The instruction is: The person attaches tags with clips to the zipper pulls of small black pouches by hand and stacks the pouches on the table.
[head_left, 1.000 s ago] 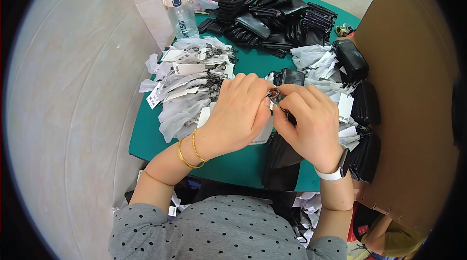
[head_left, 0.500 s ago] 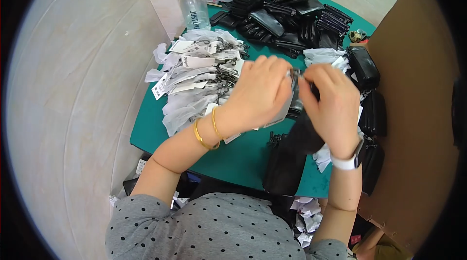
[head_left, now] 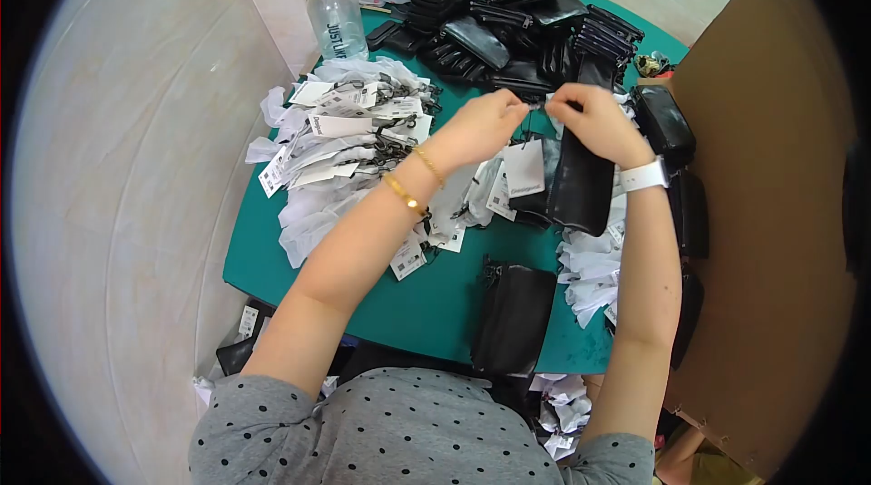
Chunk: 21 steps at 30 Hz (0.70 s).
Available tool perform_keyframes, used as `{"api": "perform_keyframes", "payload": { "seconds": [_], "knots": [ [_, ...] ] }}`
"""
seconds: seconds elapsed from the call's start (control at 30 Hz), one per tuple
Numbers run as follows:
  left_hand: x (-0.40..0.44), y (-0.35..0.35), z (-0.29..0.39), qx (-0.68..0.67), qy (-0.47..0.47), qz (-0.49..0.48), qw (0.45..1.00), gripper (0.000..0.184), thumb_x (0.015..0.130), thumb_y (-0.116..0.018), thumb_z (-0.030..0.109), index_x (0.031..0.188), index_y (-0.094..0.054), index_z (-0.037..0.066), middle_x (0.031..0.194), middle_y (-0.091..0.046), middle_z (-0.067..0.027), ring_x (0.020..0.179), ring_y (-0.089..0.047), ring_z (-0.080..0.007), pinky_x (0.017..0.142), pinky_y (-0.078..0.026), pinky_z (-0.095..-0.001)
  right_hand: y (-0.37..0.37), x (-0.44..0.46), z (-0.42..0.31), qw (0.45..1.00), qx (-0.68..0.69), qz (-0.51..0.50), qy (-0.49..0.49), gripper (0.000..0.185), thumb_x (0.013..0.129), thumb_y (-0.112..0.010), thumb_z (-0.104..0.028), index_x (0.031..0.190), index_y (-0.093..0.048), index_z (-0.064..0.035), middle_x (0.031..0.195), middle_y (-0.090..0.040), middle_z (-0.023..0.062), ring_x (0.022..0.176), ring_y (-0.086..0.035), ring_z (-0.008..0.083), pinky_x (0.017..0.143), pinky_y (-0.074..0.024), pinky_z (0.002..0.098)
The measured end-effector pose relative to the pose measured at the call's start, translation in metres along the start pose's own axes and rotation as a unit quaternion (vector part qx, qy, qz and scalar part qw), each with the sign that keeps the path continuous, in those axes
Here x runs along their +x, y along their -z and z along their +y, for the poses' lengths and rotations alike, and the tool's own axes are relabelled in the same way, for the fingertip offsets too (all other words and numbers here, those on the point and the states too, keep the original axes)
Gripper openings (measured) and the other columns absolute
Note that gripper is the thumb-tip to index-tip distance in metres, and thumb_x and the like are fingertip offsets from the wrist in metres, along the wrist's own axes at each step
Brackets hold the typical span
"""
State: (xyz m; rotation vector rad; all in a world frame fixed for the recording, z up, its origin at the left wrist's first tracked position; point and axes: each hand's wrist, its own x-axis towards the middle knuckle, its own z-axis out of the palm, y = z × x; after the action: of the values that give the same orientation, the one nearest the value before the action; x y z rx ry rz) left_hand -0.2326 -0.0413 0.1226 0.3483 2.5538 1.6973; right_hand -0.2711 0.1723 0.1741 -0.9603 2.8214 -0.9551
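My left hand is closed in a pinch at the top of a thin dark cord. From that cord hangs a white hang tag. Close beside it, the fingers of my right hand are pinched at the upper end of a black pouch, which dangles below them. A small greyish piece, too small to make out, shows between the two sets of fingertips. Another black pouch lies at the table's near edge. White-wrapped items with tags are heaped left of my hands.
Black pouches are piled at the back of the green table. A clear bottle stands back left. More white wrapping and black pouches line the right side, beside a tall cardboard panel.
Both hands have moved slightly up and a little apart. The black pouch, blurred before, now hangs straight under my right hand, and the white tag faces the camera.
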Motion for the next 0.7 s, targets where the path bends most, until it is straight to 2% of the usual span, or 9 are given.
{"api": "perform_keyframes", "payload": {
  "seconds": [0.1, 0.23, 0.37, 0.43, 0.47, 0.5, 0.53, 0.6, 0.7],
  "knots": [
    [0.034, -0.029, -0.054, 0.150, -0.022, 0.048, 0.987, 0.036, 0.099, -0.054, 0.030, 0.110, -0.062, -0.002, 0.103, -0.068, -0.0237, 0.099, -0.066, -0.0394, 0.088, -0.052, -0.0458, -0.042, 0.010, 0.050, 0.999, -0.006, -0.010, -0.036, 0.024, 0.089, -0.065, -0.024, 0.092, -0.072, -0.0017, 0.086, -0.071, 0.0187, 0.081, -0.068, 0.0353, 0.074, -0.0521, 0.0418],
    [0.046, -0.057, -0.075, 0.149, 0.034, 0.086, 0.984, 0.035, 0.097, -0.055, 0.025, 0.116, -0.063, -0.004, 0.109, -0.064, -0.0274, 0.108, -0.059, -0.0421, 0.096, -0.048, -0.0461, -0.088, 0.011, 0.074, 0.991, -0.112, 0.025, -0.067, 0.025, 0.090, -0.067, -0.029, 0.094, -0.072, -0.0050, 0.092, -0.070, 0.0179, 0.087, -0.067, 0.0378, 0.076, -0.0524, 0.0457],
    [0.028, -0.050, -0.065, 0.235, -0.063, 0.110, 0.964, 0.035, 0.096, -0.058, 0.024, 0.117, -0.064, -0.002, 0.117, -0.061, -0.0259, 0.107, -0.059, -0.0421, 0.097, -0.048, -0.0470, -0.103, 0.001, 0.072, 0.969, -0.218, 0.080, -0.079, 0.025, 0.090, -0.068, -0.031, 0.099, -0.073, -0.0083, 0.101, -0.069, 0.0123, 0.100, -0.063, 0.0361, 0.085, -0.0501, 0.0452],
    [0.016, -0.013, -0.039, 0.289, -0.116, 0.062, 0.948, 0.033, 0.093, -0.061, 0.024, 0.115, -0.066, 0.000, 0.114, -0.062, -0.0236, 0.107, -0.060, -0.0406, 0.097, -0.048, -0.0456, -0.101, -0.010, 0.058, 0.967, -0.190, 0.166, -0.025, 0.028, 0.089, -0.069, -0.028, 0.107, -0.071, -0.0062, 0.107, -0.068, 0.0133, 0.103, -0.062, 0.0348, 0.088, -0.0491, 0.0452],
    [0.023, 0.007, -0.048, 0.309, -0.165, 0.109, 0.930, 0.026, 0.089, -0.061, 0.024, 0.104, -0.071, 0.005, 0.105, -0.066, -0.0200, 0.099, -0.064, -0.0400, 0.088, -0.053, -0.0499, -0.093, -0.018, 0.044, 0.976, -0.154, 0.153, -0.006, 0.032, 0.089, -0.070, -0.023, 0.112, -0.067, -0.0021, 0.111, -0.066, 0.0156, 0.100, -0.063, 0.0348, 0.086, -0.0503, 0.0440],
    [0.022, 0.037, -0.029, 0.318, -0.139, 0.102, 0.932, 0.026, 0.088, -0.061, 0.025, 0.099, -0.073, 0.005, 0.100, -0.070, -0.0192, 0.096, -0.067, -0.0378, 0.087, -0.054, -0.0482, -0.086, -0.026, 0.028, 0.976, -0.152, 0.153, -0.007, 0.032, 0.089, -0.070, -0.023, 0.112, -0.067, -0.0021, 0.111, -0.066, 0.0156, 0.100, -0.063, 0.0348, 0.086, -0.0503, 0.0440],
    [0.025, 0.070, -0.012, 0.361, -0.048, 0.028, 0.931, 0.028, 0.092, -0.059, 0.024, 0.109, -0.071, 0.006, 0.107, -0.071, -0.0165, 0.101, -0.067, -0.0334, 0.088, -0.053, -0.0438, -0.080, -0.037, 0.012, 0.986, -0.083, 0.143, 0.002, 0.030, 0.089, -0.070, -0.018, 0.113, -0.067, -0.0015, 0.109, -0.066, 0.0158, 0.096, -0.064, 0.0315, 0.083, -0.0508, 0.0405],
    [0.032, 0.132, -0.016, 0.434, -0.021, 0.048, 0.899, 0.025, 0.093, -0.058, 0.026, 0.108, -0.072, 0.010, 0.106, -0.072, -0.0140, 0.100, -0.068, -0.0337, 0.087, -0.054, -0.0425, -0.068, -0.060, -0.015, 0.993, 0.009, 0.114, 0.022, 0.027, 0.090, -0.069, -0.013, 0.113, -0.066, -0.0010, 0.106, -0.066, 0.0145, 0.089, -0.063, 0.0260, 0.078, -0.0509, 0.0352],
    [0.034, 0.217, -0.040, 0.442, -0.006, -0.057, 0.895, 0.028, 0.094, -0.061, 0.024, 0.113, -0.069, 0.005, 0.109, -0.073, -0.0131, 0.100, -0.068, -0.0288, 0.089, -0.053, -0.0384, -0.055, -0.100, -0.046, 0.996, 0.055, 0.070, 0.030, 0.024, 0.090, -0.069, -0.010, 0.112, -0.067, -0.0020, 0.103, -0.066, 0.0113, 0.084, -0.064, 0.0230, 0.072, -0.0509, 0.0326]
  ]
}}
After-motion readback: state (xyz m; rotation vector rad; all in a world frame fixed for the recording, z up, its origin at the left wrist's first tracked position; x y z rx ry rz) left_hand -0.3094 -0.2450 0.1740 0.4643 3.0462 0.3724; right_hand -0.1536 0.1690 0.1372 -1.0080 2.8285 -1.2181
